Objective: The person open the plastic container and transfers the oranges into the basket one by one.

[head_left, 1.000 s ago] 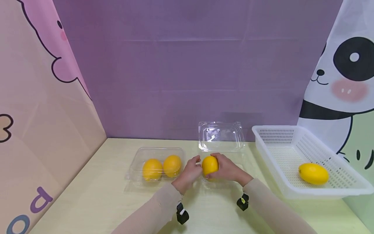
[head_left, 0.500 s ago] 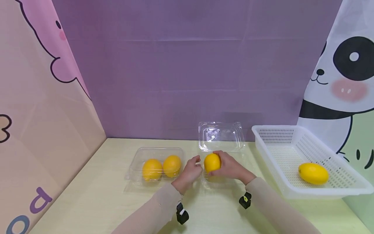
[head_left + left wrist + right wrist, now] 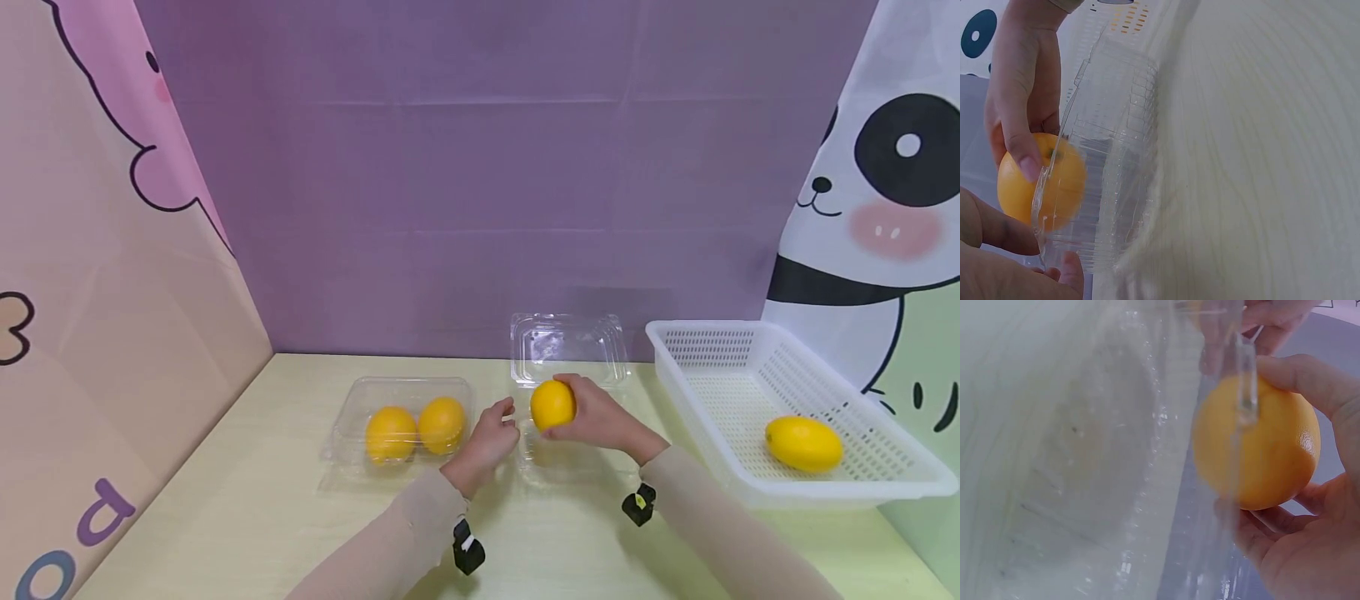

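Note:
My right hand (image 3: 600,419) grips an orange (image 3: 552,405) above the clear plastic clamshell box (image 3: 577,467), thumb on one side and fingers on the other. In the right wrist view the orange (image 3: 1257,444) appears partly behind the box's clear rim. My left hand (image 3: 486,446) pinches the left edge of this box; in the left wrist view its fingers (image 3: 1010,234) lie on both sides of the rim. The box's lid (image 3: 568,350) stands raised at the back. No other fruit shows inside the box.
A closed clear box (image 3: 352,425) with two oranges (image 3: 391,435) stands to the left. At the right is a white perforated basket (image 3: 720,467) holding one oval yellow fruit (image 3: 804,444). A purple backdrop (image 3: 420,208) rises behind the table (image 3: 247,500).
My right hand has lifted the orange up and slightly rightward from low in the open box. My left hand has stayed at the box's edge.

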A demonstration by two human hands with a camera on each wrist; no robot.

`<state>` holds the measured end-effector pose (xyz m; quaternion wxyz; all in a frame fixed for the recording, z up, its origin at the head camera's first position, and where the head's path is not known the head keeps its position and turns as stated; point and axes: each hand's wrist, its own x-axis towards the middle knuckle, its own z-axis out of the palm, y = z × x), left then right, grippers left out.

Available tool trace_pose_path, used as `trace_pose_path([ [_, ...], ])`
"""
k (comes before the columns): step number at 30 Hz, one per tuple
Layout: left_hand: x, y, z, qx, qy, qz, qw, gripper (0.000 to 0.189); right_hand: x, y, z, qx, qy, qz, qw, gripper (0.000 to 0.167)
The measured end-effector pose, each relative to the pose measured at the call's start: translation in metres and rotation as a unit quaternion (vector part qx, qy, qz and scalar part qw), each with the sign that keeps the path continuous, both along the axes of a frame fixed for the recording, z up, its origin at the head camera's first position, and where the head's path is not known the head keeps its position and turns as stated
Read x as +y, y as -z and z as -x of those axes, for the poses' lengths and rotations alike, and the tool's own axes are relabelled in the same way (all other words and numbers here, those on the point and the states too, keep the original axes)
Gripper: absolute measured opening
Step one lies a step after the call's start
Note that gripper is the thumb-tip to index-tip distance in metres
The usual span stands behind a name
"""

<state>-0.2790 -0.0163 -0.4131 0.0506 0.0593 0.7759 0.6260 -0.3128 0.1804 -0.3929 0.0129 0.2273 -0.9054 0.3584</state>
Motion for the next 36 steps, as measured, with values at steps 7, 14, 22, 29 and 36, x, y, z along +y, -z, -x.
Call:
trace_pose_path([
  [7, 0.001, 0.000, -0.001, 0.005, 0.000, -0.001, 1.0000, 0.070, 0.008, -0.011, 0.002, 0.018, -0.002, -0.003, 0.9998, 0.086],
  [14, 0.000, 0.000, -0.001, 0.004, 0.000, -0.009, 1.0000, 0.070, 0.016, -0.024, 0.004, 0.026, 0.005, 0.002, 0.9996, 0.087],
  [22, 0.000, 0.000, -0.001, 0.003, 0.007, -0.023, 0.9997, 0.071, 0.024, -0.034, 0.005, 0.030, 0.014, -0.002, 0.9994, 0.086],
  [29, 0.000, -0.001, -0.002, 0.003, 0.005, -0.023, 0.9997, 0.071, 0.035, -0.044, 0.005, 0.020, 0.014, 0.005, 0.9997, 0.087],
  [36, 0.001, 0.000, -0.001, 0.002, -0.001, -0.015, 0.9999, 0.070, 0.044, -0.054, 0.005, 0.035, 0.020, -0.006, 0.9992, 0.087],
])
